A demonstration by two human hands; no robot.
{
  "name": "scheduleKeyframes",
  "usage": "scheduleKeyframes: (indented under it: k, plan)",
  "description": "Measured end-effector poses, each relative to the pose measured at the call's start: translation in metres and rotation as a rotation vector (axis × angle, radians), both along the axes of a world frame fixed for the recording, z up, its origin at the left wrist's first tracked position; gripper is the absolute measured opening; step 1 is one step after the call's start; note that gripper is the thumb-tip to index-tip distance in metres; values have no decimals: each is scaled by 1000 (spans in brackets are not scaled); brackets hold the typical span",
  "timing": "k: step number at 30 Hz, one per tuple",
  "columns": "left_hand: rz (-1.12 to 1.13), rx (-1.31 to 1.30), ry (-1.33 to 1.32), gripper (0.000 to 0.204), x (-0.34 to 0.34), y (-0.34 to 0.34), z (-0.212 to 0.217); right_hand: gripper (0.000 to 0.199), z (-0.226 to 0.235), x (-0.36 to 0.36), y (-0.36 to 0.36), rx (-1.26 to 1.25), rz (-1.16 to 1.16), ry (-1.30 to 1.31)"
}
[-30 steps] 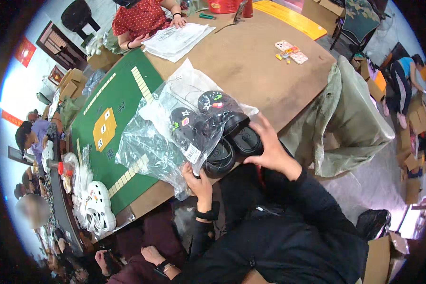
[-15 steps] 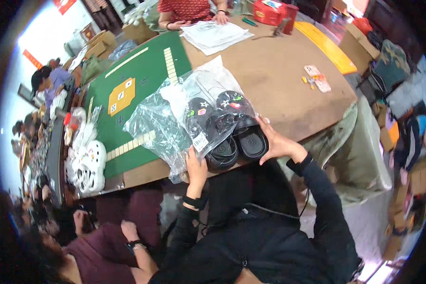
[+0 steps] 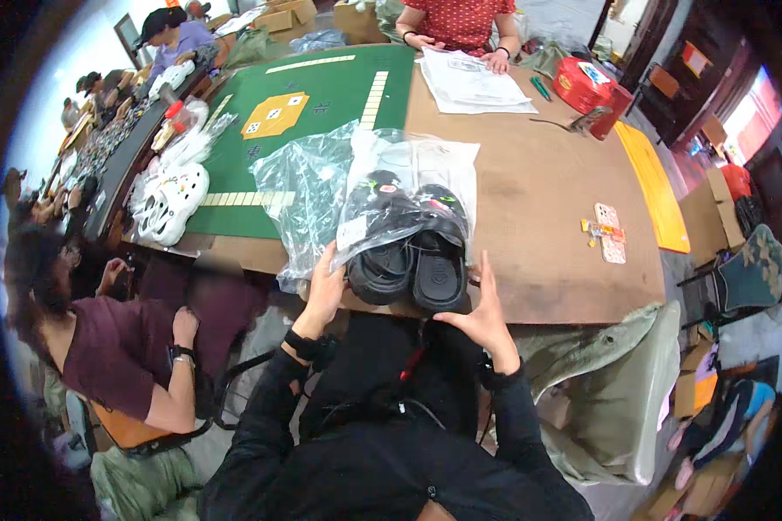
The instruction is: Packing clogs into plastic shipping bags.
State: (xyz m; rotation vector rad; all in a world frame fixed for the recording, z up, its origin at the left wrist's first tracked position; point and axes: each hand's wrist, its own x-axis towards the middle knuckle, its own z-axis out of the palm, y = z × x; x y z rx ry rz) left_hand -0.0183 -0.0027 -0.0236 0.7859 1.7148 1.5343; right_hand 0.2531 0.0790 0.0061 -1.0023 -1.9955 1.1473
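A pair of black clogs (image 3: 439,276) with small colourful charms lies at the table's near edge, toes pointing away from me. Their front parts are inside a clear plastic bag (image 3: 308,187), while the heel ends stick out toward me. My left hand (image 3: 324,291) pinches the bag's edge beside the left clog. On the other side, my right hand (image 3: 485,313) has thumb and fingers spread, close to the right clog and the bag's edge. A white label shows on the bag near my left fingers.
A green game mat (image 3: 235,156) covers the table's left part, with white clogs (image 3: 169,200) at its edge. A phone (image 3: 611,233) lies to the right. Across the table a person in red rests hands on white sheets (image 3: 478,82). Another person (image 3: 139,347) sits at my left.
My view has swung, shifting the table within the picture. The bag sits straighter over the clogs. My right hand has come off the right clog's heel to its side; my left still holds the bag.
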Motion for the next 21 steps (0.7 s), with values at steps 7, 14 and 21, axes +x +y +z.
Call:
scheduleKeyframes:
  k: [7, 14, 21]
  plan:
    - [-233, -110, -72, 42, 12, -18, 6, 113, 27, 30, -13, 28, -144, 154]
    - [-379, -60, 90, 52, 14, -28, -2, 108, 31, 15, -29, 171, -209, 84]
    - [-436, 6, -154, 66, 20, -28, -6, 92, -3, 22, -39, 119, -280, 163]
